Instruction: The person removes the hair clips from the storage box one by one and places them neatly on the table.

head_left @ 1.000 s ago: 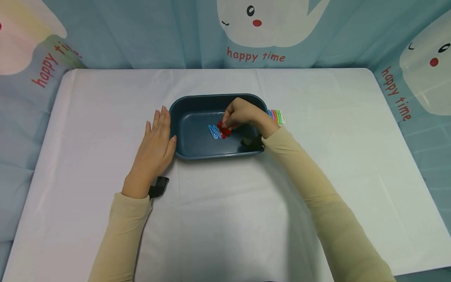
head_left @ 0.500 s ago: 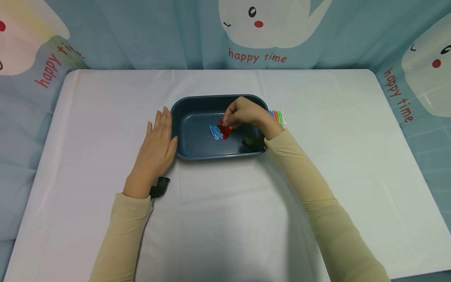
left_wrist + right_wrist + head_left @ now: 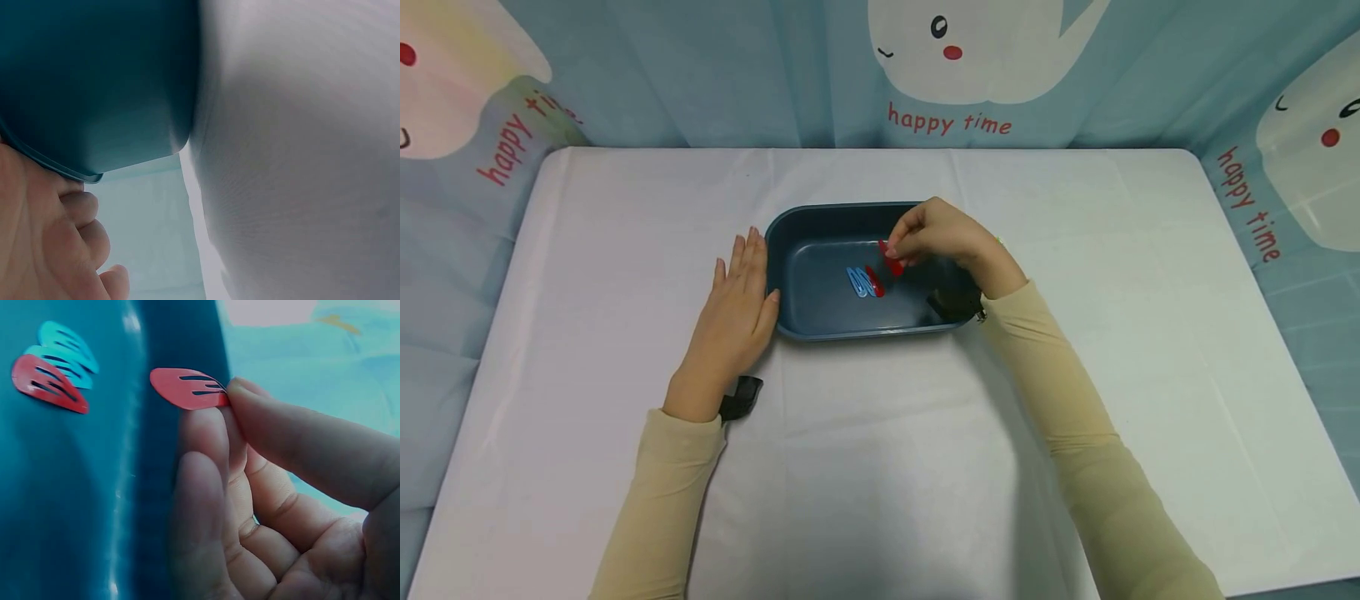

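My right hand (image 3: pixel 942 233) pinches a red snap hair clip (image 3: pixel 178 387) between thumb and fingertips, above the right part of the dark blue tray (image 3: pixel 820 312). On the tray floor lie two blue snap hair clips (image 3: pixel 856 282), overlapping, with another red snap hair clip (image 3: pixel 45 380) against them on their right. My left hand (image 3: pixel 727 312) lies along the tray's left side, its fingers straight and touching the rim, thumb apart. In the left wrist view its fingertips (image 3: pixel 87 209) show below the tray's rim; the clips are out of sight there.
A white cloth (image 3: pixel 865 467) covers the table. Just right of the tray, a sliver of green (image 3: pixel 998 240) shows behind my right wrist. Black wrist cameras (image 3: pixel 741 398) sit on both wrists. A blue printed curtain (image 3: pixel 722 75) hangs around the table's back and sides.
My right hand has risen and moved right with one red clip, away from the red clip left on the tray floor. The colored clips beside the tray are now mostly hidden. My left hand stays put.
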`<state>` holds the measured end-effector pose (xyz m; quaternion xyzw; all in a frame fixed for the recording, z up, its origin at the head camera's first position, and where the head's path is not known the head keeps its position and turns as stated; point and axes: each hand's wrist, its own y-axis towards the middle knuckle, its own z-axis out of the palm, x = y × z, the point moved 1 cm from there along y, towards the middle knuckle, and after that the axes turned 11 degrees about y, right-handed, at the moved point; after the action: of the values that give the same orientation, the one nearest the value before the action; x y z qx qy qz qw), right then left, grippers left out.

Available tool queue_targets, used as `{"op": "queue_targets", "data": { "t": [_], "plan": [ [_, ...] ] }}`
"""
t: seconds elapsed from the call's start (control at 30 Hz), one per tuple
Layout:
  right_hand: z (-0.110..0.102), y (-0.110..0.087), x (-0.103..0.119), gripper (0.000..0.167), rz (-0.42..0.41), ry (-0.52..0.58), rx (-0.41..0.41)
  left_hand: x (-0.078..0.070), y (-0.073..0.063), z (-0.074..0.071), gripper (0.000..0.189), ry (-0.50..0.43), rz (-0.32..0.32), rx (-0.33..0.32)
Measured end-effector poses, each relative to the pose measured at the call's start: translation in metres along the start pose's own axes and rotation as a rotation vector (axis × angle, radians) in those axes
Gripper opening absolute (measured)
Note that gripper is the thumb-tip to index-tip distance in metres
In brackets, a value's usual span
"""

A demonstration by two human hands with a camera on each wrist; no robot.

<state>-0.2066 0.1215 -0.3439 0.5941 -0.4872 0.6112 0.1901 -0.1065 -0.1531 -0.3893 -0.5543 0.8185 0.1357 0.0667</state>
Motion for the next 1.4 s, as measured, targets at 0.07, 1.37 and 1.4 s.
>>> {"op": "queue_targets", "data": {
  "t": [0.07, 1.37, 1.4],
  "plan": [
    [-0.003, -0.003, 0.001, 0.01, -0.014, 0.017, -0.007, 0.0, 0.0, 0.0, 0.062, 0.001, 0.0, -0.002],
    [-0.085, -0.066, -0.042, 0.006, -0.126, 0.395, -0.286, 0.001, 0.001, 0.0, 0.063, 0.006, -0.008, 0.02],
    [-0.088, -0.066, -0.044, 0.006, -0.115, 0.402, -0.303, 0.001, 0.002, 0.0, 0.063, 0.007, -0.008, 0.02]
  ]
}}
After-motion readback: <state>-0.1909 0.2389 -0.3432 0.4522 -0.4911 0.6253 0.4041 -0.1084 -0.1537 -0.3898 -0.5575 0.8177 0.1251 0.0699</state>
